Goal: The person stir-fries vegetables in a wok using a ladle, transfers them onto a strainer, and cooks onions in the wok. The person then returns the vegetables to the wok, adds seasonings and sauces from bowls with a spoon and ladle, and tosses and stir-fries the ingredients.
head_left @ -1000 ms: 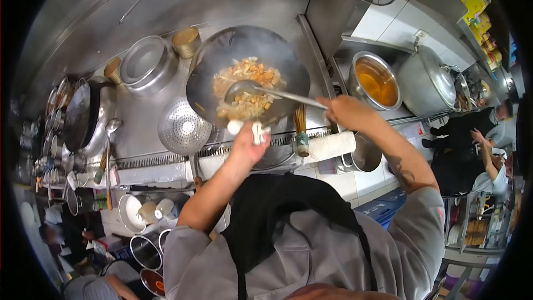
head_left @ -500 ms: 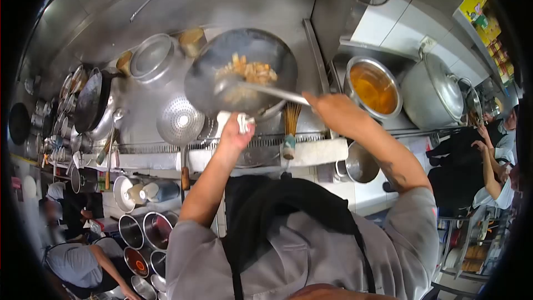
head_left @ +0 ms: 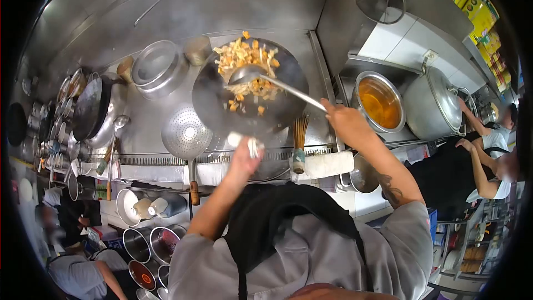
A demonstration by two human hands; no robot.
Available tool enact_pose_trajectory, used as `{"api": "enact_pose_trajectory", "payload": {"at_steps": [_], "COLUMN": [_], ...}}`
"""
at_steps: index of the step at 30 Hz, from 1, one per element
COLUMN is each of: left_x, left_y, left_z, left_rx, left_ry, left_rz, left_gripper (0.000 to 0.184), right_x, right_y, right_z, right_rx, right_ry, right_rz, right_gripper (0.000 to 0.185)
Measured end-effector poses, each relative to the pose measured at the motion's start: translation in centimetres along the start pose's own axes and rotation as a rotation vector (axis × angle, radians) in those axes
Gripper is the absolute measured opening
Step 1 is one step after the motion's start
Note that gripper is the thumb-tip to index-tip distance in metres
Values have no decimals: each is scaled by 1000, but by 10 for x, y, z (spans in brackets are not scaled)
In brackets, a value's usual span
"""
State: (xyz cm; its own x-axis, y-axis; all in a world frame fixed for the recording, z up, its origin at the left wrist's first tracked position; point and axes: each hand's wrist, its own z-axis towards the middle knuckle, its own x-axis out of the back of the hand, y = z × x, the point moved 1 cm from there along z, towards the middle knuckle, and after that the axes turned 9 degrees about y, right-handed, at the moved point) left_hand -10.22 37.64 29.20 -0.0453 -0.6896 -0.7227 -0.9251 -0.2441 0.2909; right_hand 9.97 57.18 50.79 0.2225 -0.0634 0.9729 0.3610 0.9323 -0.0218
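My right hand (head_left: 351,126) is closed around the handle of a metal ladle (head_left: 297,93), whose bowl sits over the food in the wok. A white folded cloth (head_left: 239,140) is in my closed left hand (head_left: 246,161), at the near rim of the dark wok (head_left: 214,97); the wok's grip itself is hidden. Pale and orange chopped pieces of food (head_left: 239,55) are heaped towards the wok's far side, with a few scattered nearer. Thin steam hangs around it.
Left of the wok lie a perforated strainer (head_left: 187,133) and stacked metal bowls (head_left: 155,66). A bamboo brush (head_left: 299,144) stands at right, near a pot of orange liquid (head_left: 380,100) and a lidded stockpot (head_left: 433,103). Other people work at both sides.
The food has shifted from the wok's middle to its far side and spread out. The ladle bowl has moved slightly right and up. My left hand is slightly lower and further right.
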Motion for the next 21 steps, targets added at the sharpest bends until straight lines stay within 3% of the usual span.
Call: {"api": "enact_pose_trajectory", "payload": {"at_steps": [2,5,12,14,19,20,21], "left_x": [-14,3,-9,-10,-23,-27,-20], "left_y": [34,53,48,47,51,53,55], "left_z": [38,102,102,103,77,67,64], "left_rx": [58,70,95,85,78,68,84], "left_ry": [45,-61,75,106,186,189,154], "left_rz": [44,113,111,144,90,59,97], "left_gripper": [9,8,8,9,16,19,25], "right_x": [4,-22,-168,-179,-166,-161,-161], "right_y": [3,16,10,-38,-48,-44,-47], "right_z": [3,25,75,65,56,56,51], "right_rx": [-51,-150,-512,-753,-1218,-1279,-1170], "right_ry": [36,67,-56,-281,-660,-737,-688], "right_rz": [59,153,173,828,2446,2824,2870], "right_gripper": [43,42,35,34,29,27,30]}}
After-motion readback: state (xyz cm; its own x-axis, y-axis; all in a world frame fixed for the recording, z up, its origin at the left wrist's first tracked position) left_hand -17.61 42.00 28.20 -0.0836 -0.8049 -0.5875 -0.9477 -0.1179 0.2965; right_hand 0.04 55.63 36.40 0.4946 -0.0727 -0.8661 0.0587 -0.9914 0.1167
